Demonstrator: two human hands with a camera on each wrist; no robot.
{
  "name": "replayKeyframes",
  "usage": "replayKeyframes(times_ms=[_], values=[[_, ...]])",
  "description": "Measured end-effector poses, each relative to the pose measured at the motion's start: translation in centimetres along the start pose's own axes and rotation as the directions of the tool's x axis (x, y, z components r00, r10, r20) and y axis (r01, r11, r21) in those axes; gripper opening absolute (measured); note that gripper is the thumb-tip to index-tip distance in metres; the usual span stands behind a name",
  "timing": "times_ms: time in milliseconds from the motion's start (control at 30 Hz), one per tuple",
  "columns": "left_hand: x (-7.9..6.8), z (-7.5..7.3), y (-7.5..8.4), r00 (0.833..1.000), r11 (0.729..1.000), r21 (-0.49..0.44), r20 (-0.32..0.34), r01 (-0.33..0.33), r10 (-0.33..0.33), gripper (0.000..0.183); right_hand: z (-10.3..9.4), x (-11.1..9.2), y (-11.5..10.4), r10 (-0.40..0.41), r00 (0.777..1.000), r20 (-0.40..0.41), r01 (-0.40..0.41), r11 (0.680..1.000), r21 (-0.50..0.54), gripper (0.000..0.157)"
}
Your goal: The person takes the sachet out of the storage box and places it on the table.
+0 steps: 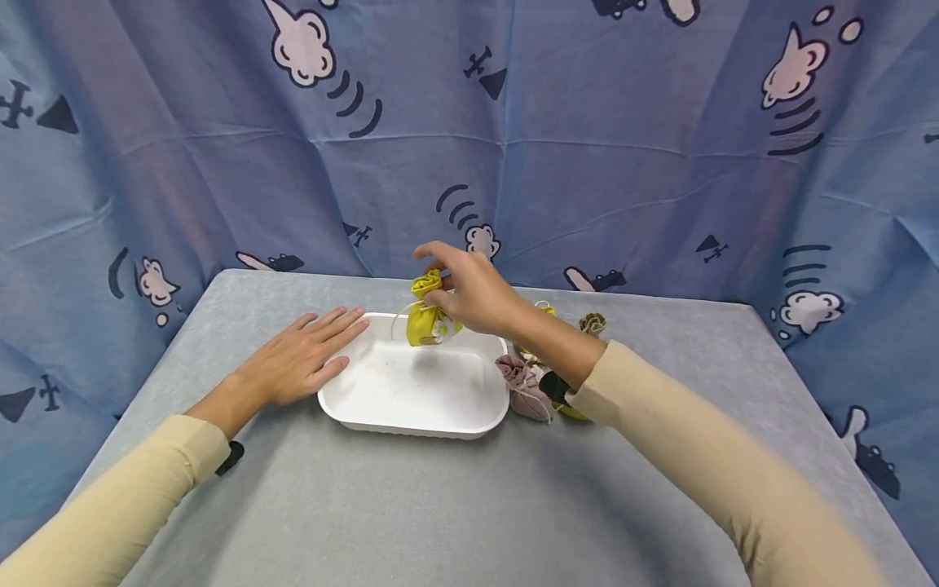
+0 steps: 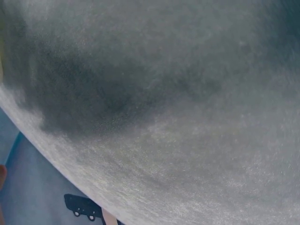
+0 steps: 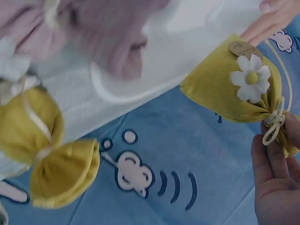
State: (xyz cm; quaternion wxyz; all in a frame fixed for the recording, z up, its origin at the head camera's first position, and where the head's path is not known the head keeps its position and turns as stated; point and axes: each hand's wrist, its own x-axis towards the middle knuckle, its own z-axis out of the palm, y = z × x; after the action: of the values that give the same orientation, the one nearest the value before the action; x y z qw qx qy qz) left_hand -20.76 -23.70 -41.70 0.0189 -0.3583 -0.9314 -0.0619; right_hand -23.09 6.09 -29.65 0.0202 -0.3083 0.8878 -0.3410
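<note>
My right hand (image 1: pixel 473 289) pinches a yellow drawstring pouch (image 1: pixel 423 324) by its gathered neck, above the white tray (image 1: pixel 411 420). In the right wrist view the pouch (image 3: pixel 229 84) shows a white daisy, a small brown tag and a tied cream cord. My left hand (image 1: pixel 304 359) lies flat with fingers straight at the tray's left rim. Right of the tray sit a pink pouch (image 1: pixel 524 387) and other small pouches, partly hidden by my right forearm. The left wrist view holds only table surface and some curtain.
A second yellow pouch (image 3: pixel 33 122) lies close to the pink one. The brown gathered top of another pouch (image 1: pixel 592 324) shows behind my forearm. A grey table (image 1: pixel 455 514) carries everything, and a blue patterned curtain (image 1: pixel 411 163) hangs behind it.
</note>
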Motion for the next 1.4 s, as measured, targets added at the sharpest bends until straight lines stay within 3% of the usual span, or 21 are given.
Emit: replayKeyframes(times_ms=[367, 867, 1400], values=[[-0.1, 0.1, -0.1, 0.999, 1.000, 0.007, -0.021, -0.024, 0.024, 0.060, -4.4, -2.6, 1.8, -0.075, 0.985, -0.153, 0.090, 0.992, 0.090, 0.050], [-0.1, 0.0, 0.0, 1.000, 1.000, 0.001, -0.014, -0.018, 0.018, 0.060, -9.5, -7.5, 5.2, -0.083, 0.952, -0.294, 0.079, 0.997, -0.026, 0.046], [-0.1, -0.1, 0.1, 1.000, 1.000, 0.001, -0.017, -0.025, 0.025, 0.060, -12.8, -12.6, 7.8, 0.008, 0.926, -0.377, -0.052, 0.993, -0.107, 0.054]])
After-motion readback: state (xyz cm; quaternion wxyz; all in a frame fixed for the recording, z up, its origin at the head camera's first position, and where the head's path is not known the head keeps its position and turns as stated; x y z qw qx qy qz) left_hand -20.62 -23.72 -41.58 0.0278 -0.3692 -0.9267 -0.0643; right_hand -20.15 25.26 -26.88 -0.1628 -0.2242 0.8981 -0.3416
